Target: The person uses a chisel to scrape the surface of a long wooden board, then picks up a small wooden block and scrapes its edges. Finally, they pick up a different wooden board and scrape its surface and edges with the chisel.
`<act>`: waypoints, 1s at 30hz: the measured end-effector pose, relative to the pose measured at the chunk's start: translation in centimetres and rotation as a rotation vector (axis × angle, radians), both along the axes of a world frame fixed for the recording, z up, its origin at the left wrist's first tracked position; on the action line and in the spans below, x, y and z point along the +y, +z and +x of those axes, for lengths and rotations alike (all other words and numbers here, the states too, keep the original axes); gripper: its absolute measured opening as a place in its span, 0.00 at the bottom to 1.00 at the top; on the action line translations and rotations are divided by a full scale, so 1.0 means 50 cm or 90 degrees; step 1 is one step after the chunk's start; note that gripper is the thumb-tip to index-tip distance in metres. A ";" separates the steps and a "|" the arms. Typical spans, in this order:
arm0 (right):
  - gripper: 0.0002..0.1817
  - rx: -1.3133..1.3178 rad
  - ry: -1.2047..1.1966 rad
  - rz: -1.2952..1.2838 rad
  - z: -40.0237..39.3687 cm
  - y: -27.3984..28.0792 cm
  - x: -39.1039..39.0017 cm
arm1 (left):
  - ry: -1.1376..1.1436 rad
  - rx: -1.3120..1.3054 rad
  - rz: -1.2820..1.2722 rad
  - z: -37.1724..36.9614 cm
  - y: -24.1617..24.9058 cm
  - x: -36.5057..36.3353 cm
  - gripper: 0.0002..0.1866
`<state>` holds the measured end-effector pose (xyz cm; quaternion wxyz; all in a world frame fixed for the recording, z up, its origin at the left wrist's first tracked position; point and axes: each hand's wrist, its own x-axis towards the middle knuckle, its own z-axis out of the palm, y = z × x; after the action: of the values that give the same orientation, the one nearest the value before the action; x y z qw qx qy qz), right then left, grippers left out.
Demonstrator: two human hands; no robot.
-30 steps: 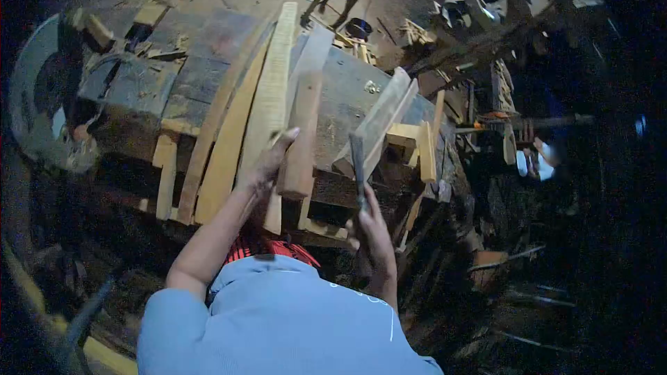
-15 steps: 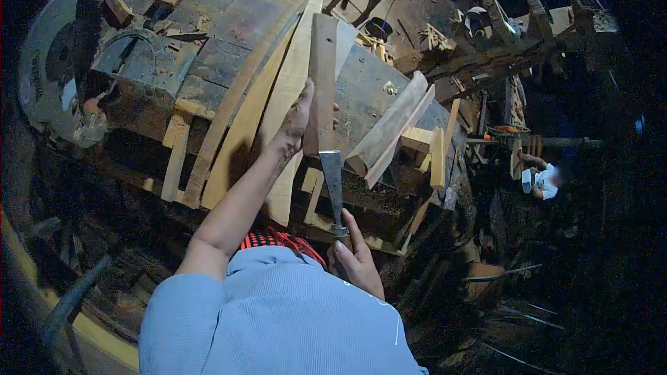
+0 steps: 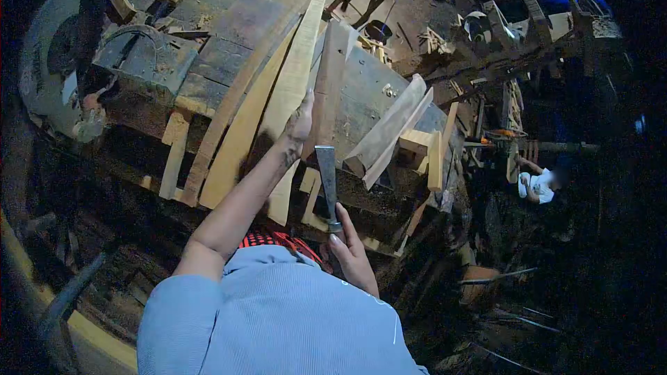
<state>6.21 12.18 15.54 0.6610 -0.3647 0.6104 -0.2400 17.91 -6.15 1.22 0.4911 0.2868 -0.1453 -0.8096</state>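
A long brown wooden block [image 3: 328, 87] with a small dark hole near its far end leans over the bench. My left hand [image 3: 300, 123] is closed on its left edge near the lower end, and its fingertips are hidden by the wood. In my right hand [image 3: 353, 253] is a chisel [image 3: 327, 180], held by the handle close to the metal collar. The wide blade points away from me, with its tip just below the block's near end. Under and left of the block lies a pale tapered board [image 3: 295, 76].
Curved wooden strips [image 3: 233, 107] lie left on the bench [image 3: 240, 24]. A large circular saw blade [image 3: 52, 62] stands at far left. Rough wood pieces [image 3: 389, 128] rest on the right. A person in a white shirt [image 3: 538, 186] is farther right.
The block's far end has swung slightly right and down, and my left fingertips no longer show on its right side. The chisel has shifted slightly left and its tip slightly up.
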 end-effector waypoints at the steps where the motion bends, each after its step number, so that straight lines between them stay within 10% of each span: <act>1: 0.30 0.000 0.001 0.001 -0.003 -0.006 -0.003 | 0.011 -0.053 -0.004 -0.003 -0.006 0.000 0.32; 19: 0.31 0.059 -0.031 -0.166 -0.055 -0.088 -0.062 | 0.005 -0.477 -0.153 -0.034 -0.006 0.069 0.29; 30: 0.30 0.029 -0.076 -0.137 -0.104 -0.140 -0.087 | -0.070 -0.398 -0.169 -0.017 0.016 0.132 0.28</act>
<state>1.00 7.81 8.53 0.5886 -0.4022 0.6163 -0.3346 17.07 0.43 2.01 0.4115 0.4466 -0.4083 -0.6816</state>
